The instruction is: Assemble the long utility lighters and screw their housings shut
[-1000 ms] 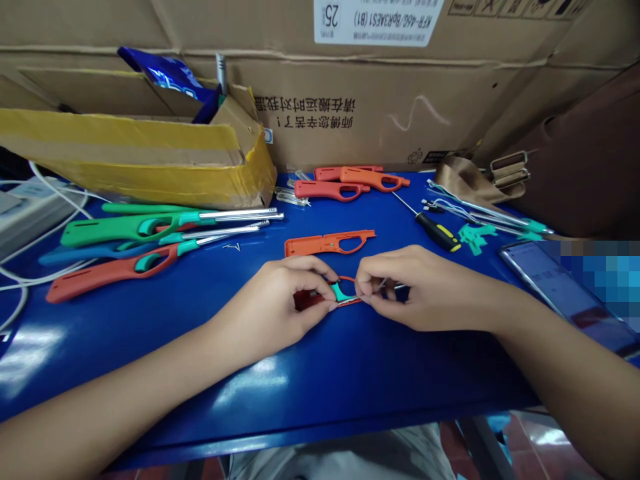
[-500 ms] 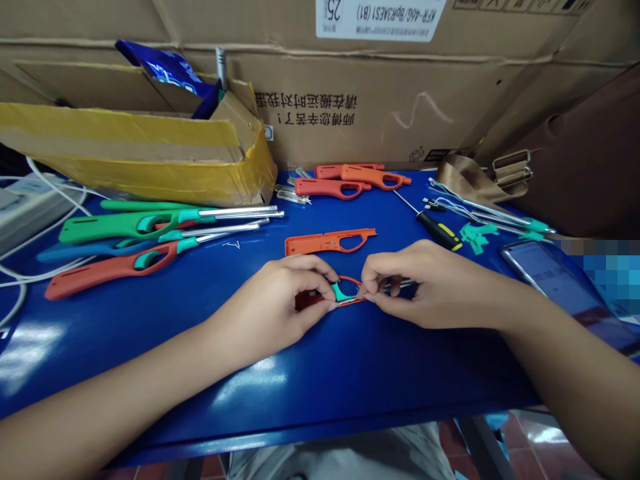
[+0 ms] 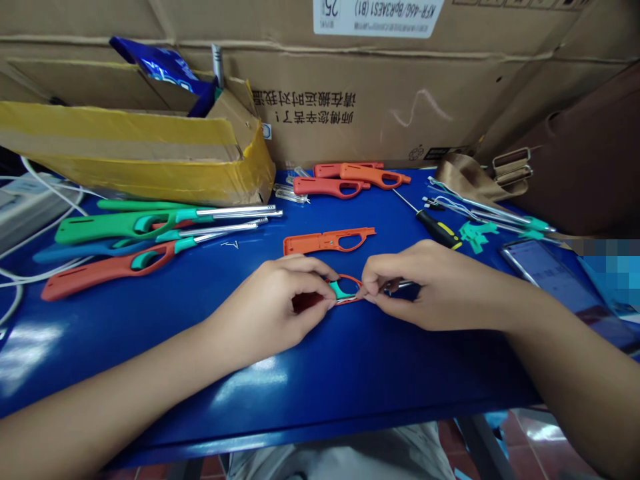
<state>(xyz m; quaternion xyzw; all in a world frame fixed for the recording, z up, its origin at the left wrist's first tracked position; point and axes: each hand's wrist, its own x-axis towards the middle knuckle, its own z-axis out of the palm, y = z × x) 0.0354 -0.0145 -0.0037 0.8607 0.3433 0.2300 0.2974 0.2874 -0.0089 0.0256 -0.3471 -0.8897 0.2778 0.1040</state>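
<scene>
Lighter casing, red plastic, oval loop, curvy teal trigger | sits on glossy blue tabletop | left hand clamped on it | right hand pinched together at loop, can't tell on what

Orange shell; before it, left hand holds red casing, right hand pinches at casing's end; right of shell, screwdriver.

In front, the desk leaves passage; left hand and right hand block mid-desk, orange shell and 3 handles beyond.
</scene>
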